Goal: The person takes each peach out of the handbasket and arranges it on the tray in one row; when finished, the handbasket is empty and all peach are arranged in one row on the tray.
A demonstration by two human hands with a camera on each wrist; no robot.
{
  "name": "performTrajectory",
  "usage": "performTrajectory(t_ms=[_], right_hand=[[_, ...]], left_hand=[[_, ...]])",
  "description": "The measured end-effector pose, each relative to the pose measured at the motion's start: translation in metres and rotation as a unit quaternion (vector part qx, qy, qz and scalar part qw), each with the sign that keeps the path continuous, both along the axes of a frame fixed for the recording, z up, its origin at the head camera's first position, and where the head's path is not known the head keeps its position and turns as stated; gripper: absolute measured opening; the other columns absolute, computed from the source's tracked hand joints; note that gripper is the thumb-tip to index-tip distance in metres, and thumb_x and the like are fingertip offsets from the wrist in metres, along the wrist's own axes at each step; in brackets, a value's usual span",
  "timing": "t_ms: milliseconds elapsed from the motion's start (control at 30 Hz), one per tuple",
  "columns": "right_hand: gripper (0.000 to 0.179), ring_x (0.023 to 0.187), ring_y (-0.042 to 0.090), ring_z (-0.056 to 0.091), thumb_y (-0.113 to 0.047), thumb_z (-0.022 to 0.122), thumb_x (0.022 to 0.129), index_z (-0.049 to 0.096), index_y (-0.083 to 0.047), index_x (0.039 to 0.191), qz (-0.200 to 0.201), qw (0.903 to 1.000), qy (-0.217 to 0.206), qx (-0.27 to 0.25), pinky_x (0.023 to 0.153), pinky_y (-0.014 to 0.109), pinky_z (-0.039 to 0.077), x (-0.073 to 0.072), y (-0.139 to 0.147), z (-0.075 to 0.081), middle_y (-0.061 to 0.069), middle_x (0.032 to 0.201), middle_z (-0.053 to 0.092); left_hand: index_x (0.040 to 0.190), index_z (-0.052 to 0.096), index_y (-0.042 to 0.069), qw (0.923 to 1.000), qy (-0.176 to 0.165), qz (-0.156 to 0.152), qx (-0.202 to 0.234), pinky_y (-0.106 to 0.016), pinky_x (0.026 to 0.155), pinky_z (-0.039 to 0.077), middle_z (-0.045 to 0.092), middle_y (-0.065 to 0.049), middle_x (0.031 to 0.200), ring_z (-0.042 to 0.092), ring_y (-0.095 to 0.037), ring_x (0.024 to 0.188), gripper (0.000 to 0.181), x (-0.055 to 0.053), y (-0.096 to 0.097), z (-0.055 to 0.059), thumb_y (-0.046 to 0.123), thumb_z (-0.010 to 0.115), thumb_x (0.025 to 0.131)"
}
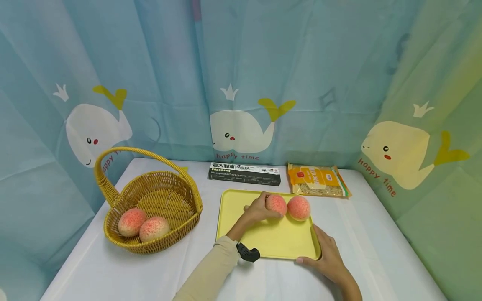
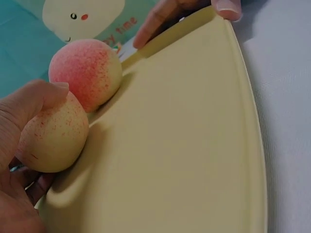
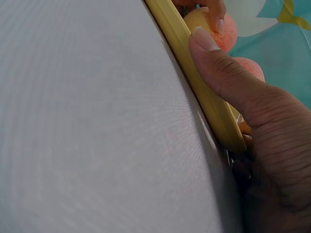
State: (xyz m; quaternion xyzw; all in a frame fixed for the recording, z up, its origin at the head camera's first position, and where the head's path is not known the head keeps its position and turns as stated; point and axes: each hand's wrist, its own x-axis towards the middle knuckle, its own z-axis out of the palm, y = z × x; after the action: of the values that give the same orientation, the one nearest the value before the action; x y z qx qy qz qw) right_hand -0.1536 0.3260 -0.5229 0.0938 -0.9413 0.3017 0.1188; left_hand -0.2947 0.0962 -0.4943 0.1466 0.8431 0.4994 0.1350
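Note:
My left hand (image 1: 260, 209) curls round a pink peach (image 1: 276, 205) over the far part of the yellow tray (image 1: 278, 246). In the left wrist view its thumb lies on top of that peach (image 2: 54, 136) and its fingers go underneath. Just right of it, a second peach (image 1: 299, 208) rests at the tray's far right corner. My right hand (image 1: 329, 257) grips the tray's near right corner, thumb on the front edge and fingers along the right side. In the right wrist view the thumb presses the tray's rim (image 3: 209, 99); some fingertips are hidden.
Left of the tray stands a woven basket (image 1: 177, 200) with a tall handle, holding two peaches (image 1: 132, 222). Behind the tray lie a black-and-white pasta box (image 1: 244, 174) and an orange food packet (image 1: 318, 180). A whale-print curtain (image 1: 241, 75) hangs along the table's back.

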Motion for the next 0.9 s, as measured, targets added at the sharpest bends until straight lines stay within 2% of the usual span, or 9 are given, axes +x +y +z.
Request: performTrajectory(t_ms=[200,433,733,900], right_hand=[[0.115,0.129,0.048,0.037,-0.038,0.09,0.061,0.03,0.009,0.147,0.0,1.0,0.002,-0.001,0.098,0.05,0.026,-0.0002,0.0014,0.0,0.033,0.145,0.039],[0.114,0.129,0.049,0.035,-0.037,0.09,0.062,0.03,0.008,0.148,0.006,0.9999,-0.005,-0.008,0.098,0.056,0.027,0.0008,0.0016,-0.0011,0.034,0.146,0.038],[0.114,0.129,0.048,0.034,-0.039,0.089,0.064,0.028,0.007,0.149,-0.004,0.9995,-0.031,-0.006,0.098,0.059,0.029,0.0025,-0.0003,0.0025,0.033,0.148,0.036],[0.114,0.129,0.048,0.035,-0.038,0.089,0.064,0.029,0.006,0.149,-0.003,0.9997,-0.024,0.0,0.097,0.058,0.029,0.0033,-0.001,0.0042,0.033,0.147,0.036]], left_hand=[[0.133,0.047,0.019,0.9996,0.013,0.017,-0.02,-0.051,0.09,0.03,0.063,-0.005,0.123,0.058,-0.024,0.109,0.079,0.0006,0.006,-0.0003,0.043,0.086,0.068],[0.131,0.047,0.022,0.998,0.026,0.032,-0.049,-0.047,0.084,0.03,0.06,-0.003,0.12,0.055,-0.022,0.107,0.082,0.003,0.0091,-0.0049,0.048,0.087,0.064],[0.134,0.045,0.023,0.9983,0.03,0.025,-0.044,-0.048,0.086,0.029,0.058,-0.003,0.124,0.053,-0.022,0.109,0.086,0.0024,0.0074,-0.0082,0.051,0.086,0.064],[0.139,0.042,0.024,0.999,0.023,0.009,-0.036,-0.046,0.086,0.03,0.056,-0.006,0.13,0.051,-0.023,0.11,0.09,0.0028,0.0058,-0.0065,0.05,0.086,0.065]])
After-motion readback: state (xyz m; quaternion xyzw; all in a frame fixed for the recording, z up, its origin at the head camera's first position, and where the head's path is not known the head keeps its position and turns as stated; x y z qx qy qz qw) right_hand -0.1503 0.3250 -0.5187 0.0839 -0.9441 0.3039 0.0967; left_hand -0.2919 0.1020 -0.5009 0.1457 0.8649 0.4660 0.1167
